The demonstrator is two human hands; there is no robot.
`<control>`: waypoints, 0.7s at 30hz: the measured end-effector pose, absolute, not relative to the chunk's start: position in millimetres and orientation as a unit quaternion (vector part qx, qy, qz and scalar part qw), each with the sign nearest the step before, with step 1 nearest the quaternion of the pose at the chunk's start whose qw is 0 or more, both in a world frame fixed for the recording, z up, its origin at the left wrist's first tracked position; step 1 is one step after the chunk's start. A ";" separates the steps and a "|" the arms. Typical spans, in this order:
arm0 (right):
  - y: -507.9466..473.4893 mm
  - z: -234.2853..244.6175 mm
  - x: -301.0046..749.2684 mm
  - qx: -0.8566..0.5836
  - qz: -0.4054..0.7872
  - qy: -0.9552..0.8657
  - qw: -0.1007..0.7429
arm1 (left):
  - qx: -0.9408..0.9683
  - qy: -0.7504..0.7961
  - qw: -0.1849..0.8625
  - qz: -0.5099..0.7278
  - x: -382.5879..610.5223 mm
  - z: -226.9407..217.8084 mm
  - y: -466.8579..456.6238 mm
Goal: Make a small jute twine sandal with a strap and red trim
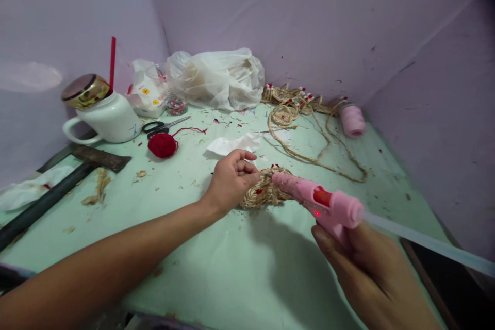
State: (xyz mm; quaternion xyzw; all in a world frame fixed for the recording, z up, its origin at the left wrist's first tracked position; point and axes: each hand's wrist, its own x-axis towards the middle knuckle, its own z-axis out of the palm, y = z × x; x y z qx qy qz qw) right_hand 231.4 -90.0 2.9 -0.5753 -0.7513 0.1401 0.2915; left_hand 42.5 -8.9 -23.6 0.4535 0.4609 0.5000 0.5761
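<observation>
Currently, left hand: fingers curled on coil, pinning it steady for the nozzle.
Right hand: fingers wrapped round glue gun, aimed at coil.
Coil: mid-desk, between both hands.

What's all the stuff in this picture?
glue gun: one, pink, in right hand
coil: one, tan, centre, under left hand
rope: one tangle, tan, back
spool: one, pink, back right
bag: one, clear, back
scissors: one, black-handled, by jug
yarn ball: one, red, by scissors
jug: one, white, gold lid, left
hammer: one, dark, left
tissue: one, white, centre
table: one, green, underneath all
left hand: one, on coil
right hand: one, around glue gun
</observation>
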 end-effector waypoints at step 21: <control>-46.6 -7.9 294.0 -0.712 0.399 -0.418 0.398 | 0.455 0.596 0.574 0.328 45.3 -2.3 -17.7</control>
